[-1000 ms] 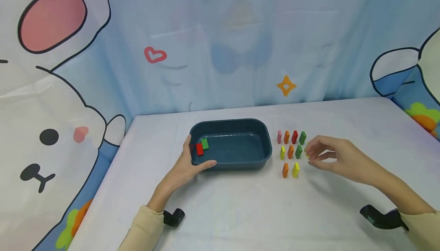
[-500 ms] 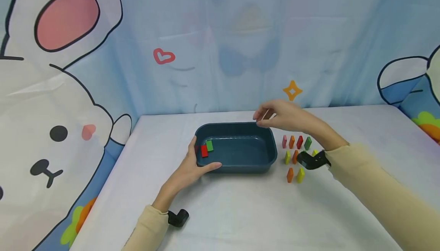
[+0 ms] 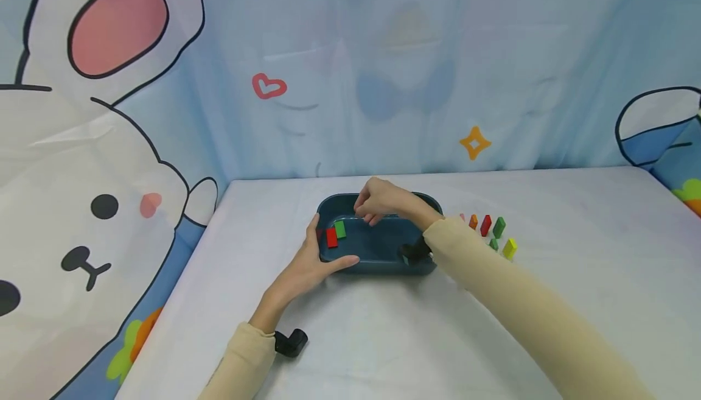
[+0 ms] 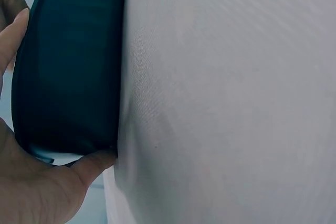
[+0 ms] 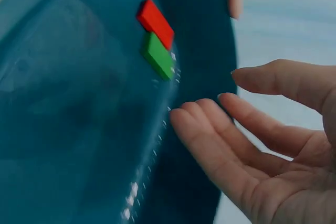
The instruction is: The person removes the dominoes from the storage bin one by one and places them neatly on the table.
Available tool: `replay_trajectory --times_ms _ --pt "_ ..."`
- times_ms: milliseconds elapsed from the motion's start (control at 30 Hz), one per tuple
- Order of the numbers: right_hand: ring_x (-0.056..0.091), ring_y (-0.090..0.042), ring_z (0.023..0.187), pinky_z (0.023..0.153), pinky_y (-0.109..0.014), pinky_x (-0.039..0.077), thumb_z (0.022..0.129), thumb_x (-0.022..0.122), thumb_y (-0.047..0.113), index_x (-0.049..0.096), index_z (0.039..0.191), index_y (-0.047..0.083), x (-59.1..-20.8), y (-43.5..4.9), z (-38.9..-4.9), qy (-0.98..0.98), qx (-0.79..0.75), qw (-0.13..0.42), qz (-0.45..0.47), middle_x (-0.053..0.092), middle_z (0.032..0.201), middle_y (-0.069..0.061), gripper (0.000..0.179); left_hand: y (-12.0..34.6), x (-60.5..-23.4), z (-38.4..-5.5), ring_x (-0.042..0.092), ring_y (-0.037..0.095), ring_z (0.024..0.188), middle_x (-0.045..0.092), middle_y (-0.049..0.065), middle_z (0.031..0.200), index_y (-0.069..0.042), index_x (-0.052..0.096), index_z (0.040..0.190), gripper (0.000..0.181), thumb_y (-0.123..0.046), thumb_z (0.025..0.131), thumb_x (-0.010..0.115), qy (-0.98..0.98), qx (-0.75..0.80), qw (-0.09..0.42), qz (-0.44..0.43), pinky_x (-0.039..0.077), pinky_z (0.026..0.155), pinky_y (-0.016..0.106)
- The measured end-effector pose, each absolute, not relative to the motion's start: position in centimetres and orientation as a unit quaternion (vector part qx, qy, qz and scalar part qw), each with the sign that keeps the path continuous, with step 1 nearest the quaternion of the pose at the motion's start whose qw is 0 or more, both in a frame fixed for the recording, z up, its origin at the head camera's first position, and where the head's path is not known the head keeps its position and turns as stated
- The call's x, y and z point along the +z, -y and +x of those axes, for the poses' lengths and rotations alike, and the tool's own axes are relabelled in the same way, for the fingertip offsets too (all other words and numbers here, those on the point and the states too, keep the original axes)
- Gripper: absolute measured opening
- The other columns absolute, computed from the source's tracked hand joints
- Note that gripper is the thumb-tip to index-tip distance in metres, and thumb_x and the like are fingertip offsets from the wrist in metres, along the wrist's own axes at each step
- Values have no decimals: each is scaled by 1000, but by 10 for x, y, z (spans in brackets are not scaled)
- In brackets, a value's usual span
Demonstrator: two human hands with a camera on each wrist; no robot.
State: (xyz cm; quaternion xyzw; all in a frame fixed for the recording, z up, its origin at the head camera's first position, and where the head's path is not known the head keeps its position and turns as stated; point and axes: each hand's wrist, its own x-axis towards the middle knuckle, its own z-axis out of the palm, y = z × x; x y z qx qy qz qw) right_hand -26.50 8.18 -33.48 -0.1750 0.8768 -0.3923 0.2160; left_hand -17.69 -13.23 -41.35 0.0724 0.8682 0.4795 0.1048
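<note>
A dark blue plastic tub [image 3: 378, 268] stands on the table, with a red block [image 3: 331, 237] and a green block [image 3: 340, 229] lying flat in its left end. My left hand [image 3: 309, 269] grips that end, its thumb [image 4: 94, 165] along the front wall and its fingers at the left side. Over the tub's interior, near the back wall, is my right hand [image 3: 380, 199]. The right wrist view shows its thumb [image 5: 283, 80] and index fingertip close together with a small gap. Nothing is visible between them.
Right of the tub stand several small upright blocks, among them a red block [image 3: 485, 225], a green block [image 3: 499, 227] and a yellow block [image 3: 510, 248]. My right sleeve [image 3: 509, 290] hides others. A printed curtain [image 3: 328, 132] hangs behind the white table [image 3: 372, 339].
My right hand has moved left from beside the standing blocks, across the tub's right end, to over its interior. My left hand stays on the tub. The head view has shifted slightly.
</note>
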Motion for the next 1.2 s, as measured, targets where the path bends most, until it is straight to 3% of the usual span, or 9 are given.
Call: replay_trajectory --times_ms 367,767,1200 --pt "75 -30 88 78 -35 64 97 68 7 69 116 -12 -351 -53 -274 -870 -414 248 -105 72 103 -23 27 130 -410 -179 21 37 158 12 18 173 -16 -8 168 129 -59 86 81 -866 483 101 79 27 123 61" --pt "75 -36 100 82 -37 63 97 68 8 56 131 -16 -357 -38 -287 -851 -439 282 -61 70 117 -27 43 135 -413 -179 21 35 158 14 18 173 -16 -9 168 128 -58 87 80 -859 493 105 83 27 123 59" --pt "77 -32 95 81 -34 63 95 69 2 56 128 -15 -366 -31 -297 -838 -465 285 -27 69 99 -20 40 136 -414 -179 20 34 158 11 16 174 -17 -10 168 127 -56 88 80 -860 491 111 83 26 124 57"
